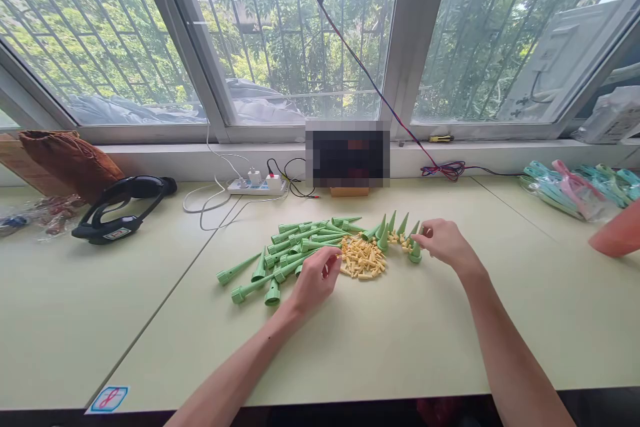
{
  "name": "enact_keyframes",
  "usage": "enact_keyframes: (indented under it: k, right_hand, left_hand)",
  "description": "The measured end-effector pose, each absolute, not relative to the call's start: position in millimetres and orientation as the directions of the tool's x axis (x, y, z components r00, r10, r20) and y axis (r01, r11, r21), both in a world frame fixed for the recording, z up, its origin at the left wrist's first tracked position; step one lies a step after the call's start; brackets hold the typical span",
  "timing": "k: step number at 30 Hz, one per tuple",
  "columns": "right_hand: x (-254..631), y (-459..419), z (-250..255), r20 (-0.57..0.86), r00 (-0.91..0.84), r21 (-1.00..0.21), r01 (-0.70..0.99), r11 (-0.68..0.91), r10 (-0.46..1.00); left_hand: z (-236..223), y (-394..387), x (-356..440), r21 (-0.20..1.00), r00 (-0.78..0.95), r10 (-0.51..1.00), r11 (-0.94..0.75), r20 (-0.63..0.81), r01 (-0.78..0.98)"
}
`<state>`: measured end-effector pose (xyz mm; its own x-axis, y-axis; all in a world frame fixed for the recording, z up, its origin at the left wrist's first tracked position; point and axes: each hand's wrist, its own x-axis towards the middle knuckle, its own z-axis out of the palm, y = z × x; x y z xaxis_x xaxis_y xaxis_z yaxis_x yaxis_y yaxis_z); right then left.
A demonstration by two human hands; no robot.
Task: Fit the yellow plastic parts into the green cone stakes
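My left hand (317,275) is at the left edge of a pile of small yellow plastic pegs (364,258). Its fingers are curled into a pinch, and what lies between them is hidden. My right hand (444,241) pinches near the tip of a green plastic spike (415,255) that stands upright on its wide base. Several similar spikes stand in a row beside it, the nearest to the pile being one green spike (383,240). A heap of long green spikes (285,255) with collared hollow ends lies to the left, partly behind my left hand.
Black headphones (125,210) and a brown pouch (73,160) lie at the left. A power strip (257,187) with cables, a blurred-out screen (347,155) and a cable bundle (444,169) line the window. Bagged coloured plastic pieces (575,190) and a red object (617,233) are at the right.
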<state>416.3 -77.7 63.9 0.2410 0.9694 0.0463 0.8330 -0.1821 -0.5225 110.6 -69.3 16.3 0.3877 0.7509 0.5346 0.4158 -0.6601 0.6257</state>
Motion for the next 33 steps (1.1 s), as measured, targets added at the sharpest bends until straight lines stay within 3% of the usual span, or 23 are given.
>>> enact_keyframes:
  k: [21,28,33]
  right_hand:
    - [412,-80,68,0.025,0.267,-0.482,0.848,-0.222,0.964]
    - [412,-86,76,0.125,0.355,-0.432,0.86,-0.271,0.927]
    - [394,-93,88,0.406,0.419,-0.443,0.868,-0.225,0.812]
  left_hand:
    - [16,-71,112,0.638,0.39,0.76,-0.649,0.519,0.416]
    - [17,-71,112,0.634,0.391,0.758,-0.651,0.522,0.417]
    - [16,-70,111,0.626,0.395,0.749,-0.662,0.532,0.412]
